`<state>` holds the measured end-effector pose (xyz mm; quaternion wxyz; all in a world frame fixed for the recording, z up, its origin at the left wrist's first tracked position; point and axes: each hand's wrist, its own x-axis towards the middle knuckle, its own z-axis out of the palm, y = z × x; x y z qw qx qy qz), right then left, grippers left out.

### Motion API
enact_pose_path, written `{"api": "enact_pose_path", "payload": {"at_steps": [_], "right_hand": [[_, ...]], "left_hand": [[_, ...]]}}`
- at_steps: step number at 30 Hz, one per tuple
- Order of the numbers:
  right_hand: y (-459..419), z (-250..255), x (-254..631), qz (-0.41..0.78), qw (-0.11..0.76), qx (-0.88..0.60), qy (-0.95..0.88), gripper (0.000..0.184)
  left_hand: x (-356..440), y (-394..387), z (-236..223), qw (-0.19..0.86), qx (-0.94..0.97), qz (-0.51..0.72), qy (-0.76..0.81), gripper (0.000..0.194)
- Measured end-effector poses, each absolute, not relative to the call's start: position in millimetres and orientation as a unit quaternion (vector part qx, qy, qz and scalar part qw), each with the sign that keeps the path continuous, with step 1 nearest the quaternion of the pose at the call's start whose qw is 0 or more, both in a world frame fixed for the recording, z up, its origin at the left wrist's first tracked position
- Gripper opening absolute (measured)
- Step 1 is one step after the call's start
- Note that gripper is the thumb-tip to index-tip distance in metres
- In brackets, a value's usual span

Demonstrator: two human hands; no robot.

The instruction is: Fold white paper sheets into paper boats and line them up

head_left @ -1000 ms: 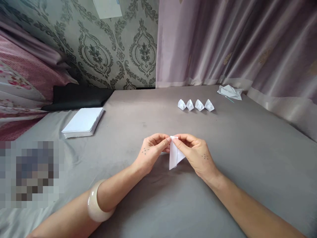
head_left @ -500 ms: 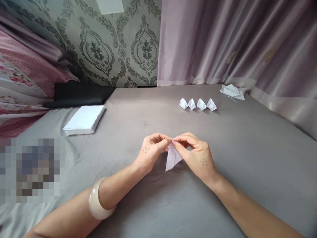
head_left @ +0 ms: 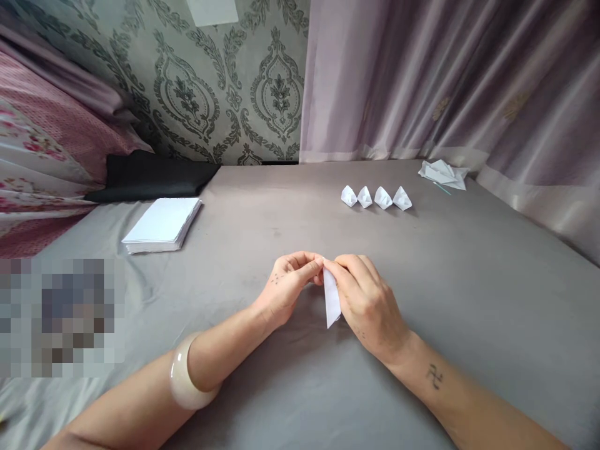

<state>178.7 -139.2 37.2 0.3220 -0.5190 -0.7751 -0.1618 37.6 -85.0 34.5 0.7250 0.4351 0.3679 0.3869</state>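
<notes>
Between my two hands is a folded piece of white paper (head_left: 332, 300), a narrow strip hanging down to a slanted point. My left hand (head_left: 290, 284) pinches its top corner with thumb and fingertips; a pale bangle circles that forearm. My right hand (head_left: 370, 300) is closed on the paper's upper right edge, its back turned toward me, so part of the paper is hidden behind the fingers. Both hands are just above the grey sheet (head_left: 262, 387). Beyond them, several small folded white paper shapes (head_left: 383, 198) stand in a row.
A thick stack of white paper (head_left: 164, 222) lies on the left, near a black cloth (head_left: 154, 178). At the back right are folded white papers (head_left: 443, 174) with a thin greenish stick (head_left: 442, 188). Purple curtains (head_left: 398, 75) and patterned wallpaper (head_left: 229, 87) border the far side.
My right hand has rolled over, showing its back and inner wrist side. The paper now appears narrower and hangs straighter. My left hand keeps its pinch; the view has shifted slightly.
</notes>
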Motion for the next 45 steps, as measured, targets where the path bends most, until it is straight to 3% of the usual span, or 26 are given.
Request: {"api": "enact_pose_path", "payload": {"at_steps": [4, 7, 12, 15, 17, 24, 30, 36, 40, 45], "right_hand": [[-141, 39, 174, -0.193, 0.259, -0.513, -0.795, 0.025], [-140, 38, 174, -0.119, 0.271, -0.517, -0.803, 0.027], [-132, 45, 186, 0.249, 0.475, -0.578, -0.615, 0.02], [-128, 49, 190, 0.468, 0.464, -0.552, -0.511, 0.029], [-126, 48, 190, 0.527, 0.455, -0.529, -0.485, 0.033], [-122, 39, 185, 0.535, 0.454, -0.555, -0.447, 0.034], [-122, 41, 186, 0.571, 0.443, -0.522, -0.453, 0.035], [-114, 34, 193, 0.507, 0.529, -0.572, -0.37, 0.038], [-106, 29, 202, 0.478, 0.584, -0.595, -0.275, 0.04], [-103, 25, 204, 0.481, 0.604, -0.592, -0.228, 0.039]], "left_hand": [[36, -80, 32, 0.742, 0.401, 0.39, 0.368, 0.015], [35, -76, 29, 0.726, 0.403, 0.39, 0.397, 0.022], [36, -76, 29, 0.675, 0.467, 0.409, 0.399, 0.022], [38, -80, 32, 0.654, 0.497, 0.416, 0.391, 0.022], [40, -82, 31, 0.639, 0.511, 0.419, 0.393, 0.023], [43, -84, 22, 0.606, 0.538, 0.424, 0.404, 0.026], [42, -78, 21, 0.637, 0.514, 0.41, 0.403, 0.028], [35, -76, 23, 0.721, 0.45, 0.345, 0.4, 0.047], [36, -84, 28, 0.743, 0.452, 0.321, 0.373, 0.034], [39, -93, 23, 0.635, 0.571, 0.381, 0.354, 0.054]]}}
